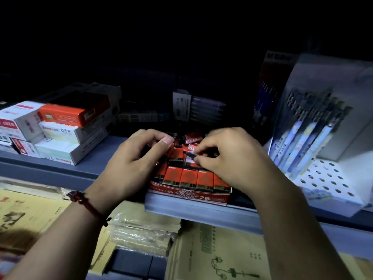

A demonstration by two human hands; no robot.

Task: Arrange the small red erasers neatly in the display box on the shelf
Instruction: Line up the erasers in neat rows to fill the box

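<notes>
Mid-frame, left hand [133, 158] curled onto erasers [176, 154], right hand [228, 156] pinching one eraser [191, 156]; front row [189, 178] upright in box [189, 196].

bare forearms, no sleeves; dark red beaded cord bracelet [86, 205] on left wrist

I see two hands, a left hand [131, 162] and a right hand [232, 156], one display box [189, 196], five erasers [188, 178] in its near row, and one bracelet [84, 203].

Rear of red cardboard display box [189, 196] hidden, left hand [129, 158] grip unclear, small red eraser [191, 156] half-covered by right hand [228, 156] pinch, white stacked cardboard boxes [12, 126] cut off at left edge, clear plastic pen packs [306, 126] blurred
</notes>
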